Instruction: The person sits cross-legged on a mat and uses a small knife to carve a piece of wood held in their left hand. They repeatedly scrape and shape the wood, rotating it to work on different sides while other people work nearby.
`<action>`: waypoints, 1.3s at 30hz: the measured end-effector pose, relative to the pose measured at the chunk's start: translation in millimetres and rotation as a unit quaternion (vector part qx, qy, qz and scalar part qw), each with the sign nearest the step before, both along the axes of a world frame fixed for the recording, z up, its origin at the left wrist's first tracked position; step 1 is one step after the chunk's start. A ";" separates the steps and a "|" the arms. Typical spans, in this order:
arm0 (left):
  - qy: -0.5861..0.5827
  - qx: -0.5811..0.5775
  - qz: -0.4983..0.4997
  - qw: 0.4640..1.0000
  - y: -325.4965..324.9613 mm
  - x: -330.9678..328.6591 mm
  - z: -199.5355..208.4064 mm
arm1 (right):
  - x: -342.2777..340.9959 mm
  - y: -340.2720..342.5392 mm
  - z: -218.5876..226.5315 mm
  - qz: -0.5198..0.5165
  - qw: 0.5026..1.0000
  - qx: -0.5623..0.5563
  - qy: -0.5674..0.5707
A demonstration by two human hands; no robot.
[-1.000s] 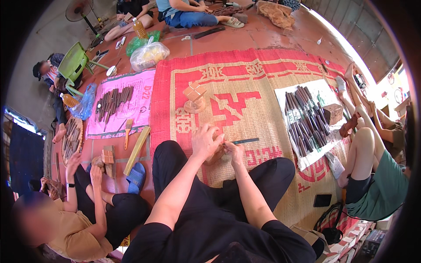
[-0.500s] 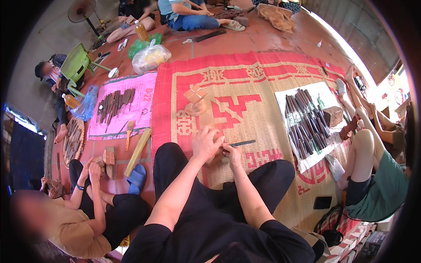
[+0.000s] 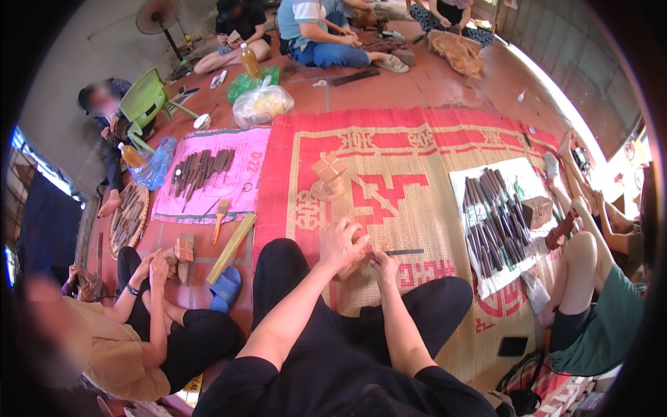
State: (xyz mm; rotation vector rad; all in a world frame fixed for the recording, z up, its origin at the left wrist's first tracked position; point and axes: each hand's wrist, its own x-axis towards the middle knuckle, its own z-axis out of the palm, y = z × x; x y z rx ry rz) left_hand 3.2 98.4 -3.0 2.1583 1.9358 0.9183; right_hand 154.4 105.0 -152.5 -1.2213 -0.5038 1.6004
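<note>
I sit cross-legged on a red and tan woven mat (image 3: 389,160). My left hand (image 3: 342,241) is closed around a small brown wooden piece (image 3: 356,260) held between my knees. My right hand (image 3: 383,263) grips a thin dark chisel (image 3: 405,252) whose blade points right, its tip end against the wooden piece. Both hands touch each other over the piece. A light wooden carved block on a round base (image 3: 327,178) stands on the mat just ahead of my hands.
A white cloth (image 3: 528,184) with several dark chisels and a wooden block (image 3: 536,210) lies at right beside a seated person's legs (image 3: 583,278). A pink sheet (image 3: 246,187) with tools, a brush (image 3: 219,217) and a bamboo piece (image 3: 232,247) lie left. Another person (image 3: 139,326) works at lower left. More people sit at the back.
My hands stay together on the wooden piece with only slight shifts. The person at lower left has moved their hands a little over their own wood block.
</note>
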 end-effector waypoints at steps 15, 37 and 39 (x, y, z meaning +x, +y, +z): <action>-0.010 -0.009 0.004 1.000 -1.6 1.8 -1.1 | -13.0 -5.3 21.0 0.003 1.000 -0.013 -0.004; -0.005 -0.014 0.013 1.000 -1.9 0.8 0.6 | -15.3 -7.0 23.7 0.036 0.998 0.032 -0.029; -0.003 -0.017 0.013 1.000 -1.9 2.0 1.3 | -17.1 -7.6 24.7 0.029 0.999 0.029 -0.026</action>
